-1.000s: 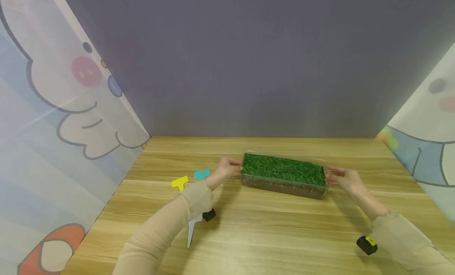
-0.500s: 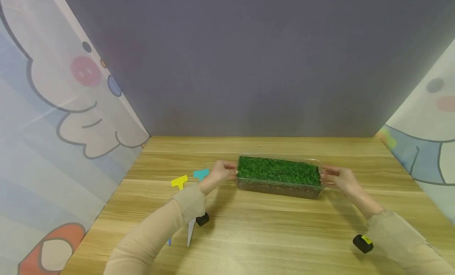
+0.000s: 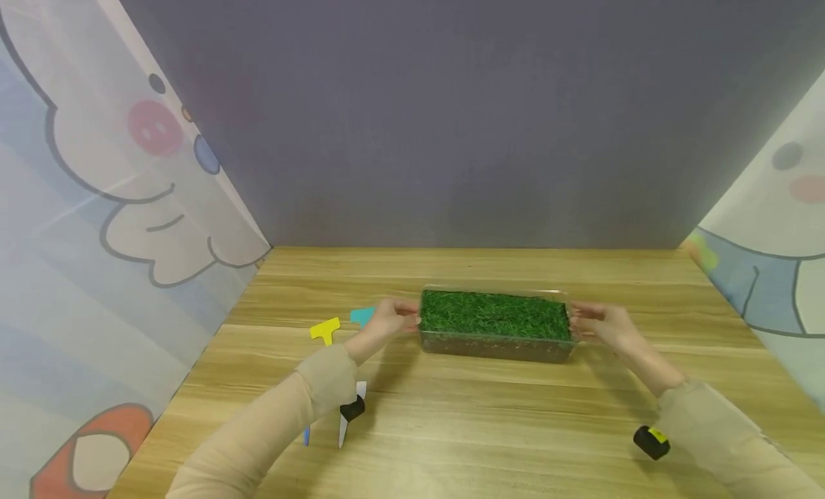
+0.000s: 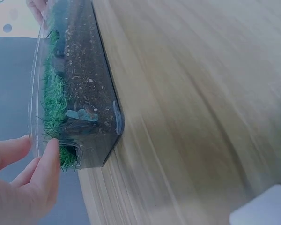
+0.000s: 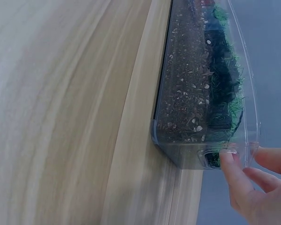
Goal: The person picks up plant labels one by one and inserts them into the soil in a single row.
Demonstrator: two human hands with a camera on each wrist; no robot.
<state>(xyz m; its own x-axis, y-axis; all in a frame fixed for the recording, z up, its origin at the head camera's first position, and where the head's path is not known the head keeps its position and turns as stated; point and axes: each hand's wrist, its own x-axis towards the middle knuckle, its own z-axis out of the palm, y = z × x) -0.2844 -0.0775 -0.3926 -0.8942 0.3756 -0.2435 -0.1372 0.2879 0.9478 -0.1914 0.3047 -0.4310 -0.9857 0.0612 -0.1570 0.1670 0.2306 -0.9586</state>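
Observation:
A long clear plastic box (image 3: 496,348) stands between my hands, with dark soil (image 5: 187,89) inside and green grass (image 3: 495,315) on top. My left hand (image 3: 387,320) pinches the rim at its left end, thumb and fingertips at the handle opening, as the left wrist view shows. At the opposite end my right hand (image 3: 607,327) holds the rim the same way. Through the wall, the left wrist view shows a small pale blue-green piece (image 4: 82,115) against the soil. The box's underside is close over the wooden table (image 3: 490,427).
Left of the box lie T-shaped plant labels: a yellow one (image 3: 325,328), a teal one (image 3: 362,316) and a white one (image 3: 343,432). A blue tip (image 3: 306,437) shows beside my left sleeve (image 3: 271,420). A grey panel (image 3: 477,127) rises behind the table.
Both hands have shifted the box left and slightly nearer to me. It now lies straighter, its left end having come closer. The grip at each end stays the same.

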